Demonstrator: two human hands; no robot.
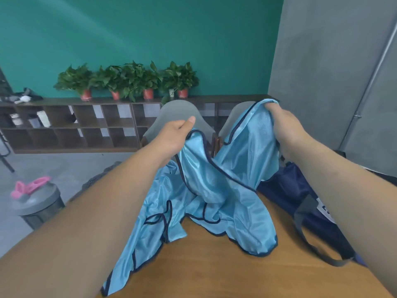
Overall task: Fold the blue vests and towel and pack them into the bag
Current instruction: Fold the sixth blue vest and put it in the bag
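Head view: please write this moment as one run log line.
left hand: grips blue vest | right hand: grips blue vest | blue vest: raised, unfolded | bag: on table

Both the left hand (174, 134) and the right hand (285, 127) grip a light-blue vest (217, 190) lifted above the wooden worktop (214, 267), with a navy bag (290, 188) lying at right.

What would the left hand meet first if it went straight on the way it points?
Probably the grey chair back, just beyond the left hand, which pinches the blue vest by its edge. How far apart they are is unclear.
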